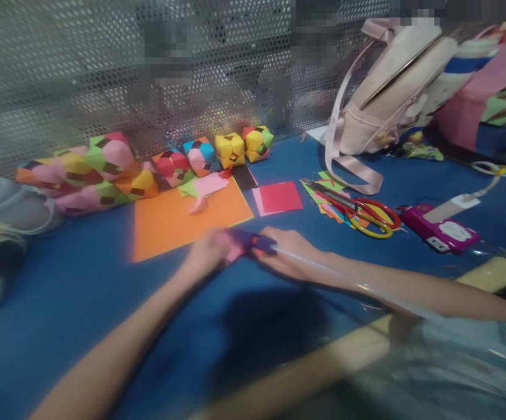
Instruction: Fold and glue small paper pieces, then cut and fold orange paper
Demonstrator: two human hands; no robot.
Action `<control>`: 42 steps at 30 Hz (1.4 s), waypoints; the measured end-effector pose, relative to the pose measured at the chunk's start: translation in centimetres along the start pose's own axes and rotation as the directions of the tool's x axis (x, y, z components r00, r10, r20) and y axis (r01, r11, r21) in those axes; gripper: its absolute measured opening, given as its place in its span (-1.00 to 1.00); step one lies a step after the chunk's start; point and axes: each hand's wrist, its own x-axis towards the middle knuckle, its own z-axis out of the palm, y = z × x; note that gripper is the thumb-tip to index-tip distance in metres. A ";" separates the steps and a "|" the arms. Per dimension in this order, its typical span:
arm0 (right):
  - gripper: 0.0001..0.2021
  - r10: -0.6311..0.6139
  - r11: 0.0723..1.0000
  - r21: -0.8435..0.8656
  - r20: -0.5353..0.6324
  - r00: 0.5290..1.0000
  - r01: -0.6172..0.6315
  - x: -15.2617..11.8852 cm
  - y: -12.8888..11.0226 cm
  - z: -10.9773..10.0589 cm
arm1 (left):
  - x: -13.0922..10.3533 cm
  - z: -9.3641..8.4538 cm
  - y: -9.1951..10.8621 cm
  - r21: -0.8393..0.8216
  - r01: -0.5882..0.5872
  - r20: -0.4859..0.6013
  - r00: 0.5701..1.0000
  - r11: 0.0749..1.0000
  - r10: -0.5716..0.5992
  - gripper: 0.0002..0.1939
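Note:
At the middle of the blue surface, my left hand (206, 252) is closed on a small pink paper piece (234, 248), blurred by motion. Close beside it, my right hand (285, 252) grips a dark blue glue gun (249, 238), whose front end reaches the pink paper. From its back a long clear glue stick (323, 266) runs along my right forearm. I cannot tell whether the gun touches the paper. Behind my hands lies a large orange sheet (169, 224), bearing pink and green folded paper pieces (206, 184).
Folded paper balls (110, 154) line the metal mesh (104, 70). Red paper squares (281, 197) lie near scissors (353, 207) resting on coloured scraps. To the right are a purple power adapter (443, 226) and a pale bag (379, 99). A wooden edge (344, 356) runs in front.

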 end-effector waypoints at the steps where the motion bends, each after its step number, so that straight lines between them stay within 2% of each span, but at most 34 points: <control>1: -0.78 0.007 1.000 0.005 0.004 1.000 -0.007 0.0 -0.1 -0.2 | 0.0 0.0 0.0 0.002 0.002 -0.001 1.000 1.000 -0.002 -0.85; 9: -0.78 0.037 0.999 0.011 0.015 0.999 -0.037 0.0 -0.4 -0.5 | -0.1 0.0 -0.2 0.005 0.009 -0.010 1.000 1.000 -0.009 -0.72; 18: -0.78 0.033 0.999 0.012 0.007 0.999 -0.033 -0.2 -0.7 -1.0 | 0.0 0.1 -0.1 -0.017 -0.017 -0.016 1.000 1.000 0.017 -0.75; 29: -0.78 0.017 0.999 0.041 0.026 1.000 -0.018 -0.2 -0.8 -0.9 | -0.1 0.1 -0.3 -0.018 -0.081 -0.016 0.997 0.997 0.081 -0.92; 36: -0.82 0.060 0.980 0.195 -0.096 0.994 -0.040 -0.6 -0.3 -0.5 | -0.5 0.1 0.0 -0.016 -0.088 -0.014 0.996 0.996 0.088 -0.88; 42: -0.81 0.041 0.991 0.126 -0.028 0.999 -0.038 -0.4 -0.8 -0.8 | -0.4 0.2 -0.4 -0.014 -0.083 -0.051 0.995 0.996 0.082 -0.90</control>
